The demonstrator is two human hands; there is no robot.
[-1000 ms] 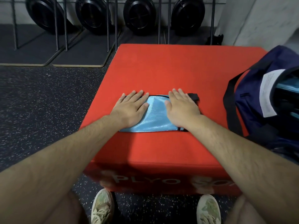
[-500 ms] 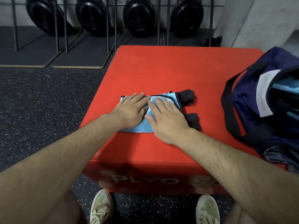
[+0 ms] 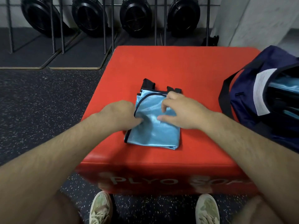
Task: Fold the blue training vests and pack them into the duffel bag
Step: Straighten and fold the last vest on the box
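Observation:
A folded light-blue training vest [image 3: 153, 135] with black trim lies on the red plyo box [image 3: 178, 65], its black straps [image 3: 148, 83] pointing away from me. My left hand [image 3: 119, 113] grips the vest's left edge, fingers curled into the fabric. My right hand [image 3: 182, 110] holds the upper right part, fingers curled over the top edge and thumb on the cloth. The navy duffel bag [image 3: 242, 97] stands open on the box's right side, with more blue vests [image 3: 284, 86] and a white label [image 3: 262, 91] showing inside.
Black round plates [image 3: 135, 16] lean in a metal rack behind the box, above dark floor mats [image 3: 77, 52]. A pale wall [image 3: 258, 21] rises at the back right. My shoes [image 3: 100, 209] stand on speckled rubber flooring against the box's front.
The vest has been folded over and turned, so it now lies narrower with the straps at the far end. Both hands went from pressing flat on it to curling round its edges.

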